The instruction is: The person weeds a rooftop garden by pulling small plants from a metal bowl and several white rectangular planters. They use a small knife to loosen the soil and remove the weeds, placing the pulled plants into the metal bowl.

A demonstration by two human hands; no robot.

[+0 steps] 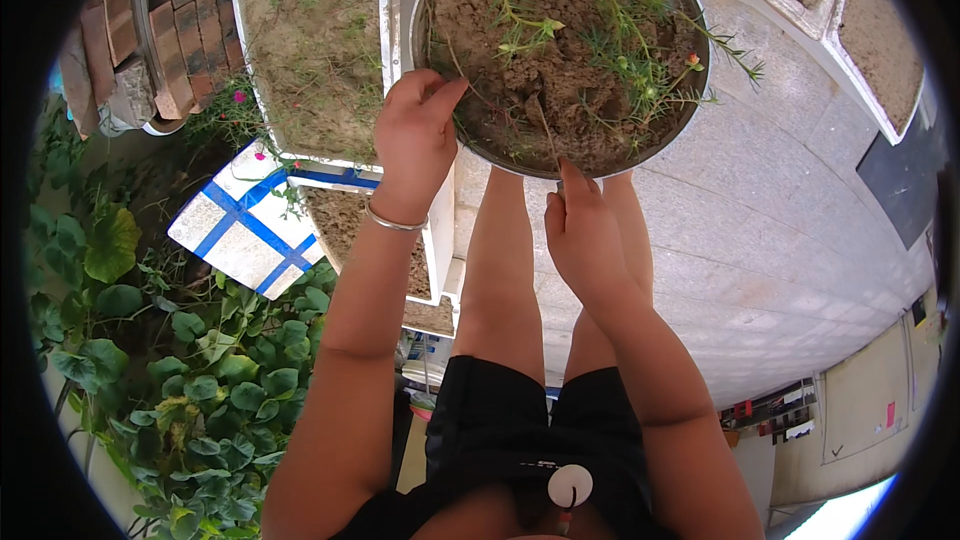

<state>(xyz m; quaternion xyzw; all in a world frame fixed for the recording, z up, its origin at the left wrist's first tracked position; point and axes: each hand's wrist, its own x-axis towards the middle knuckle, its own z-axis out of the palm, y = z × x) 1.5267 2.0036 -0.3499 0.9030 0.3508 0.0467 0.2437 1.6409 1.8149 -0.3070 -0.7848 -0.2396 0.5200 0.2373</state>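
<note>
A round metal basin (701,82) of moist brown soil stands before my legs. Several fine-leaved green plants (630,67), apparently moss rose, grow in it, one with a small orange bud. At the basin's left rim, my left hand (416,135) pinches a thin brownish stem (484,94) between thumb and fingertips. A metal bangle (395,222) circles that wrist. My right hand (589,229) is closed at the near rim around a slender tool (547,131), whose far end reaches the soil. The fingers hide its handle, and its exact kind is unclear.
White foam boxes of soil and plants (315,52) stand left; another soil box (367,232) lies nearer. A foam panel with blue tape (251,221) leans beside broad-leaved vines (217,390). Stacked bricks (195,22) lie far left. More foam planters (870,52) border the paved floor (757,240).
</note>
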